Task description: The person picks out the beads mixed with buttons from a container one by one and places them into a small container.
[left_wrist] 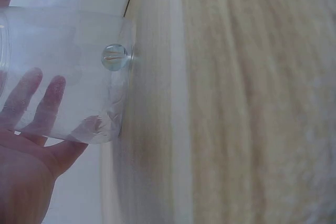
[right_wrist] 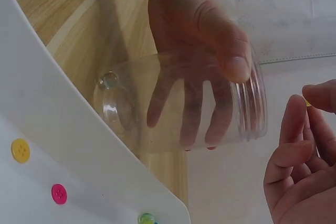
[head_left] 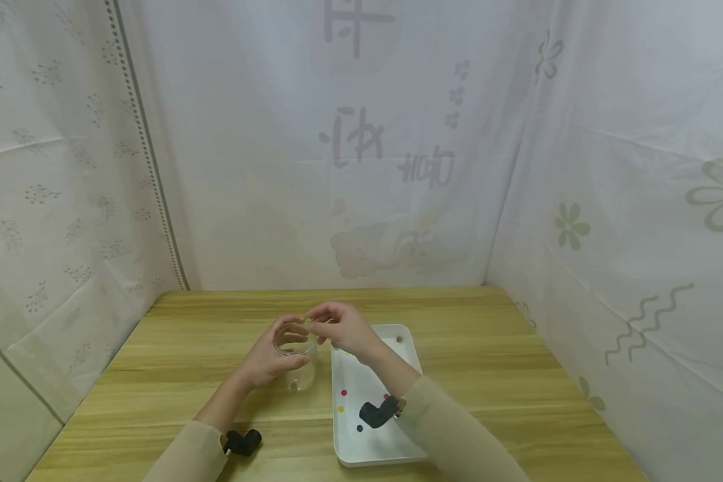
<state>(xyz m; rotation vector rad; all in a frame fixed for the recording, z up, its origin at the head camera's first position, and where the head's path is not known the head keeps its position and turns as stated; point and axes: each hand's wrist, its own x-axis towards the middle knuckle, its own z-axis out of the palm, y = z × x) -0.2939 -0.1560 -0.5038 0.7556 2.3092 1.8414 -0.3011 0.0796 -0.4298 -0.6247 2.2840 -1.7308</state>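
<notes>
My left hand (head_left: 266,358) holds a clear plastic jar (head_left: 304,376) with its fingers and thumb round the side, near the threaded mouth. A glass marble (left_wrist: 114,57) lies at the bottom of the jar, which stands uncovered on the table. Just right of the rim, my right hand (head_left: 348,331) pinches a small yellow thing (right_wrist: 307,103) between thumb and forefinger; the fingertips hide most of it. Beneath the right forearm is a white tray (head_left: 361,455). It bears a yellow button (right_wrist: 21,150), a pink button (right_wrist: 59,194) and a green marble (right_wrist: 147,217).
A dark round piece (head_left: 359,428) lies near the tray's front, and a brownish one (head_left: 399,339) in its far right corner. The wooden table (head_left: 482,375) spreads out on both sides. Printed white curtains (head_left: 247,167) hang behind it and at the sides.
</notes>
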